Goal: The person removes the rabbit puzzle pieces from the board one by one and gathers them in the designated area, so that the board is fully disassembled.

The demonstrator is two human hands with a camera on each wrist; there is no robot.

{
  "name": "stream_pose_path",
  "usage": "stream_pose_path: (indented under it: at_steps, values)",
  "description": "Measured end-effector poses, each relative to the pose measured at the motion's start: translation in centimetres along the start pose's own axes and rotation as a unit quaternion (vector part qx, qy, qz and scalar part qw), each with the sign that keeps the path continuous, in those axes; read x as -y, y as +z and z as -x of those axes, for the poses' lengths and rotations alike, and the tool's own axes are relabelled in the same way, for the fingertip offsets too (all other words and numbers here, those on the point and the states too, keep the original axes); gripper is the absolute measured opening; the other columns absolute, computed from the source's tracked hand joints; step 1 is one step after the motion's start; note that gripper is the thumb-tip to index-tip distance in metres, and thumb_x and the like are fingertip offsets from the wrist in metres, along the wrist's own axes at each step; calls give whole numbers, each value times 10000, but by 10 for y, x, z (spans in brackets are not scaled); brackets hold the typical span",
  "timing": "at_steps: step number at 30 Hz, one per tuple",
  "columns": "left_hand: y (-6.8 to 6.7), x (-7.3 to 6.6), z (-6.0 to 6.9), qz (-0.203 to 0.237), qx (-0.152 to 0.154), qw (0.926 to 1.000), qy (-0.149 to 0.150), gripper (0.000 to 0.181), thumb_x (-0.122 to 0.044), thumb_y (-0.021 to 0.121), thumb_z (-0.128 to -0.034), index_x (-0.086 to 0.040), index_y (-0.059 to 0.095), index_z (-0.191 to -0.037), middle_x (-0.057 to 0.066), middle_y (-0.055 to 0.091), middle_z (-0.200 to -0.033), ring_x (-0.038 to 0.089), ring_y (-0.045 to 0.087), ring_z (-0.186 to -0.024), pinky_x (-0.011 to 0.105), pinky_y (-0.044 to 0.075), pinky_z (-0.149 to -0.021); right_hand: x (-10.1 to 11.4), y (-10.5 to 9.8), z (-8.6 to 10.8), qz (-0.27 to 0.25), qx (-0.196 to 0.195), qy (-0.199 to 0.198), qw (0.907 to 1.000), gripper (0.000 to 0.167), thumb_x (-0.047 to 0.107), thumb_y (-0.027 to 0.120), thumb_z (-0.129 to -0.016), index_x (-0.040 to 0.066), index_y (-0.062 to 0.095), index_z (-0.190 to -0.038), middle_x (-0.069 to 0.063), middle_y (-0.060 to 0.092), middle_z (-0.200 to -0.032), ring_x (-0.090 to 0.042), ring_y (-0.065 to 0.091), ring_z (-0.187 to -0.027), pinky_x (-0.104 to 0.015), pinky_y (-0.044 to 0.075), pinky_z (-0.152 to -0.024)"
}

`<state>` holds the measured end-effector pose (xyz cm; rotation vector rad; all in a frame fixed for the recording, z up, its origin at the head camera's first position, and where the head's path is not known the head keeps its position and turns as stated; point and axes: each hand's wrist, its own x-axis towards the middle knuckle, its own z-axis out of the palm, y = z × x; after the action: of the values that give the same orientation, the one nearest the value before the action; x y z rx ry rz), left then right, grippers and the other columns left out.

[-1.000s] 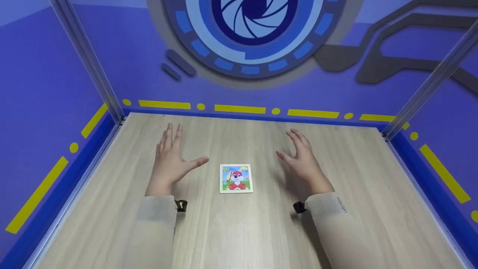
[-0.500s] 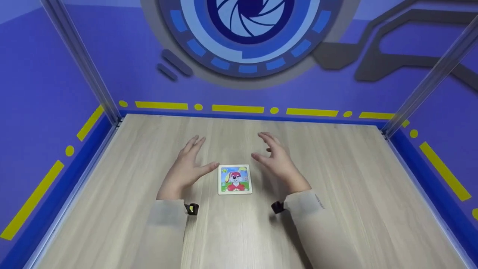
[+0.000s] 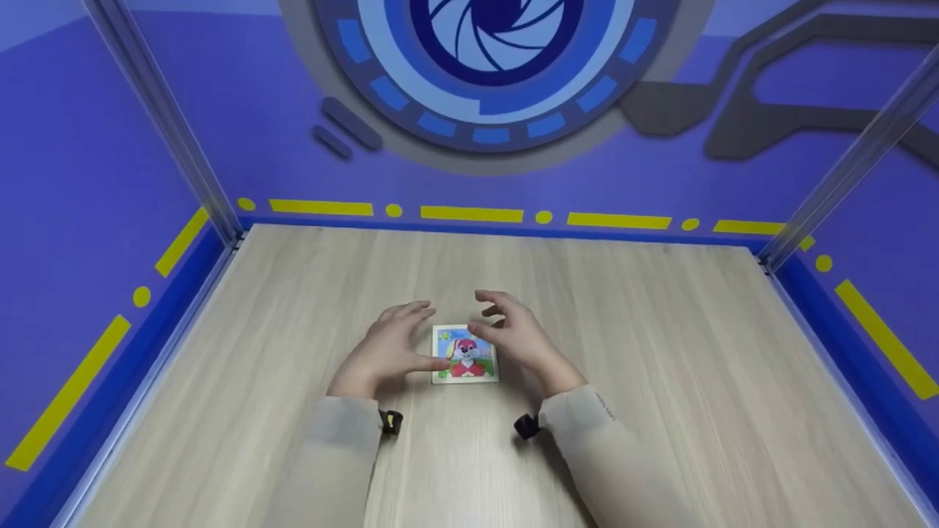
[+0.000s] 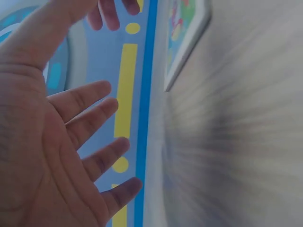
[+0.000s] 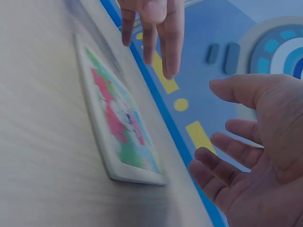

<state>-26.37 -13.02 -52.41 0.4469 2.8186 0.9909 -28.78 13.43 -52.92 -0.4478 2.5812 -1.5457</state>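
Observation:
A small square picture puzzle (image 3: 466, 359) with a pale frame and a red-and-white cartoon rabbit lies flat on the wooden table. My left hand (image 3: 392, 348) hovers at its left side, fingers spread and slightly bent, the thumb over the puzzle's left edge in the head view. From the right, my right hand (image 3: 521, 337) reaches over the puzzle's upper right corner with loosely bent fingers. The right wrist view shows a gap between the right hand (image 5: 260, 146) and the puzzle (image 5: 118, 118). In the left wrist view only a corner of the puzzle (image 4: 187, 33) shows. Neither hand holds anything.
The pale wooden table (image 3: 623, 315) is bounded by a blue back wall (image 3: 242, 110) with yellow dashes and a round printed emblem. Side walls and metal posts (image 3: 843, 176) stand left and right. A black strap device (image 3: 391, 422) sits at the left cuff, another (image 3: 526, 425) at the right.
Both hands have moved inward and nearer the puzzle, from wide apart on either side to its left and right edges. The puzzle has stayed in place on the table.

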Motion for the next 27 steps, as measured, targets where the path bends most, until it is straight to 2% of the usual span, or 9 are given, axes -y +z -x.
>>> stream_pose_path:
  at_steps: [7, 15, 22, 27]
  values:
    - [9, 3, -3, -99, 342, 9994, 7, 1114, -496, 1026, -804, -120, 506, -1715, 40, 461, -1815, 383, 270, -1757, 655, 225, -1441, -6, 12, 2, 68, 460, 62, 9989, 563, 202, 803, -1050, 66, 655, -1575, -137, 693, -1562, -367, 696, -1359, -587, 579, -1195]
    - [15, 4, -3, -42, 432, 9987, -268, 1031, -417, 1060, -778, -167, 592, -1662, 46, 530, -1767, 386, 255, -1757, 687, 273, -1414, -10, 18, 1, 533, 591, 90, 9968, 490, 204, 816, -1048, 72, 710, -1508, -149, 750, -1408, -315, 708, -1255, -559, 601, -1141]
    - [15, 4, -3, -186, 369, 9990, -157, 1028, -411, 1065, -767, -144, 607, -1647, 36, 569, -1736, 375, 305, -1732, 641, 238, -1433, -11, 23, -4, 969, 752, -106, 9924, 501, 163, 838, -1007, 49, 728, -1483, -139, 680, -1515, -340, 686, -1352, -551, 585, -1197]
    - [18, 6, -3, -353, 351, 9988, -29, 1038, -440, 1059, -770, -101, 607, -1640, 64, 580, -1723, 375, 356, -1701, 632, 229, -1429, -7, 29, -6, 1580, 808, -262, 9838, 490, 209, 864, -996, 21, 753, -1436, -171, 657, -1467, -395, 616, -1391, -570, 542, -1235]
